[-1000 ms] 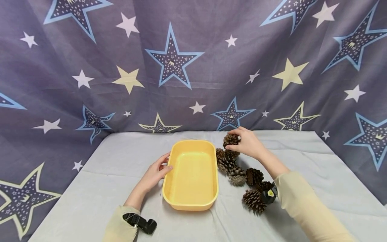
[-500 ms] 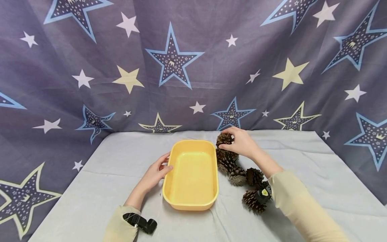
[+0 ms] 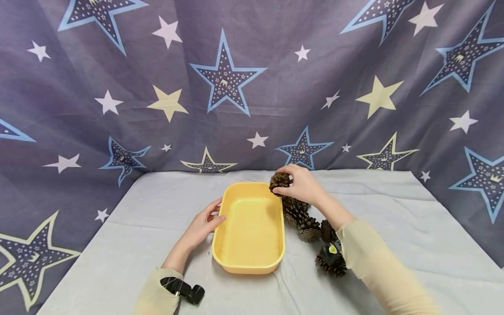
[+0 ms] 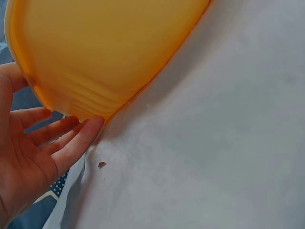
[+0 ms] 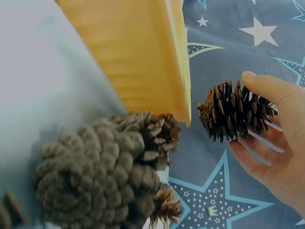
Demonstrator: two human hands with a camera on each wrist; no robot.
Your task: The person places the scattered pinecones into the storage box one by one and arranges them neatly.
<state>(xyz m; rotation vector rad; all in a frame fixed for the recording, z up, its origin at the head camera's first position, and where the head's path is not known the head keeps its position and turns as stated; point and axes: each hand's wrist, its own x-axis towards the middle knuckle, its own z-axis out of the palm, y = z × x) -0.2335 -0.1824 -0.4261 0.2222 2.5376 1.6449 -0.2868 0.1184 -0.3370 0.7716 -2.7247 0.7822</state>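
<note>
My right hand [image 3: 301, 186] pinches a brown pine cone [image 3: 280, 183] between thumb and fingers, above the far right corner of a yellow plastic tub [image 3: 249, 267]. In the right wrist view the pine cone [image 5: 233, 112] lies sideways in the fingertips, off the ground and beside the tub wall [image 5: 138, 52]. My left hand [image 3: 201, 227] holds the tub's left side, thumb over the rim and fingers against the outer wall. The left wrist view shows those fingers [image 4: 71, 143] touching the wall low down. The tub's inside is bare, with a shadow near its right wall.
Several more pine cones [image 3: 309, 229] lie in a cluster right of the tub, one large cone [image 5: 95, 176] close to the right wrist camera. The right wrist's black camera [image 3: 330, 253] overlaps the nearest cone. A starry curtain [image 3: 252, 87] hangs behind the white-clothed table [image 3: 130, 218].
My right hand has carried the pine cone leftward, from over the other cones to the tub's far right rim. The left hand and the tub have stayed put.
</note>
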